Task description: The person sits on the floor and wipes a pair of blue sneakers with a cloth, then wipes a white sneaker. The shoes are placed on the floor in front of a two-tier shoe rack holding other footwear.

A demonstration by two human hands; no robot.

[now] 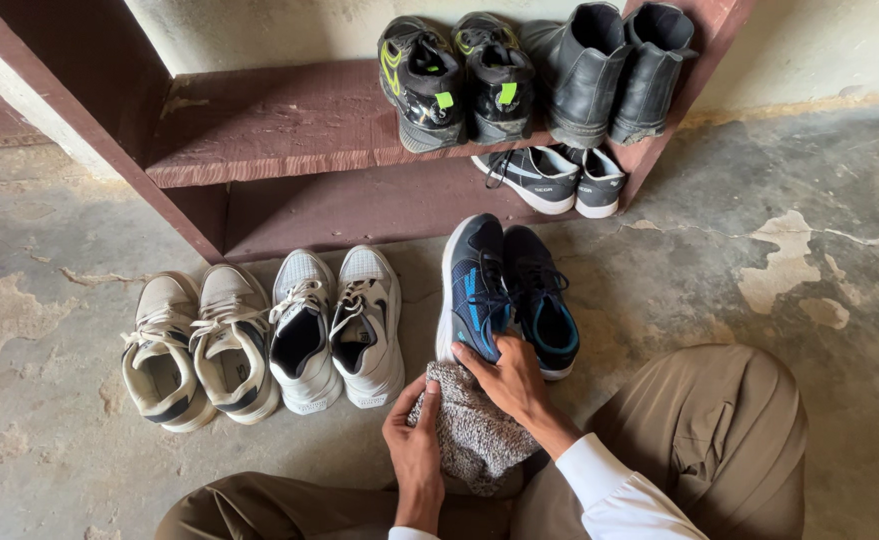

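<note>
Fingers (429,400) of both hands are gripping a grey cloth (471,430), pressing it against a navy shoe (471,290) on the floor (759,250).

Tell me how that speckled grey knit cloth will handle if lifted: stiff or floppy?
Probably floppy: the speckled grey knit cloth bunches and sags between the left hand and right hand. Likely light for its size, since fingers alone gather it. Its fuzzy knit surface suggests it won't slip, though it could snag on the dark blue sneaker laces.
</note>
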